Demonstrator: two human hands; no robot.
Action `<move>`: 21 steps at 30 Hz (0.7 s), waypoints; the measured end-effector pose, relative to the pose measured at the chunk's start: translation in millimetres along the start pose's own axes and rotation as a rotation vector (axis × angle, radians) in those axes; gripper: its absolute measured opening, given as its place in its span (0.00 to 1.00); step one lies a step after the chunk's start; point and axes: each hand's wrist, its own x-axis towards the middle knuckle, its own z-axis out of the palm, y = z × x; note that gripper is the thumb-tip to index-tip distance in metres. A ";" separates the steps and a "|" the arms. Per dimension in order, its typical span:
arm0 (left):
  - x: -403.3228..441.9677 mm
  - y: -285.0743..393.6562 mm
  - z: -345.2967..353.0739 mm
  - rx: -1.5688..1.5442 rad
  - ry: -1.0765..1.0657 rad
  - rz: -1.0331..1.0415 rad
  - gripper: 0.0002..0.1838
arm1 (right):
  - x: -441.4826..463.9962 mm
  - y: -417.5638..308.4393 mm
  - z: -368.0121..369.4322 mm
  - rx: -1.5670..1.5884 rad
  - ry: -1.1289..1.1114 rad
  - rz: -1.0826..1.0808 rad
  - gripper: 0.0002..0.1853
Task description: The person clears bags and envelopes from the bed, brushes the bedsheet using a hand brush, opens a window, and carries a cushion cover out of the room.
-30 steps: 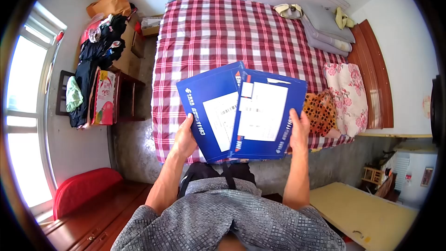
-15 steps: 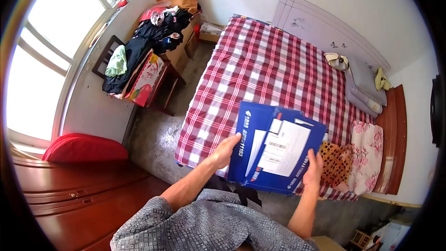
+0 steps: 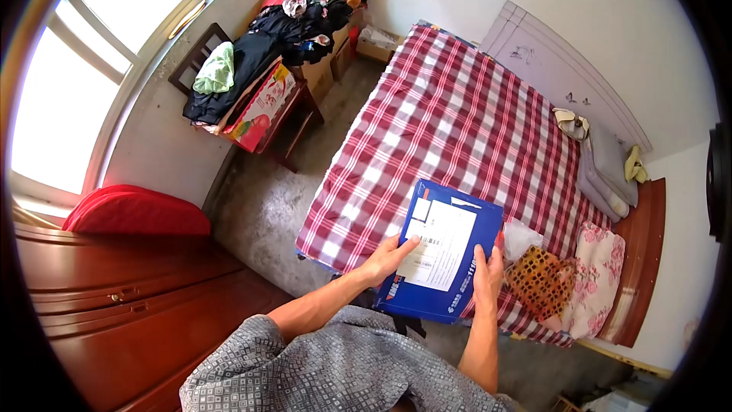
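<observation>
A blue cardboard mailing envelope with a white printed label is held in front of my body, above the near edge of the bed. My left hand grips its left edge, the thumb lying on the label. On the right edge my right hand closes with its thumb on the front face. The fingers behind are hidden. Any further envelope underneath is mostly covered, though a bit of red shows beyond the right edge.
A bed with a red-and-white checked cover lies ahead. To its right are a clear plastic bag, an orange patterned cloth and a floral pillow. Clothes cover a chair at left; a wooden cabinet stands near left.
The envelopes, fanned apart with two visible before, now lie overlapped as one stack. My hands have come closer together, and the camera view has shifted and turned.
</observation>
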 end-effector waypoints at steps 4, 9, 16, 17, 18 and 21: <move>-6.5 3.1 -35.7 -0.006 0.009 0.032 0.22 | -15.8 -21.6 37.3 0.010 -0.062 -0.025 0.14; -23.4 19.3 -73.8 -0.218 0.137 0.106 0.23 | -42.1 -41.0 47.9 0.248 -0.464 0.163 0.27; -48.4 23.9 -93.8 -0.142 0.341 0.153 0.29 | -64.4 -47.9 55.5 0.289 -0.596 0.331 0.23; -51.3 24.3 -95.5 -0.078 0.354 0.112 0.29 | -62.9 -44.7 55.2 0.307 -0.596 0.328 0.23; -55.2 21.3 -95.3 -0.084 0.341 0.073 0.28 | -59.0 -39.3 53.6 0.544 -0.569 0.451 0.23; -63.5 12.6 -96.6 -0.140 0.303 0.031 0.25 | -37.1 -22.9 57.5 0.885 -0.515 0.543 0.25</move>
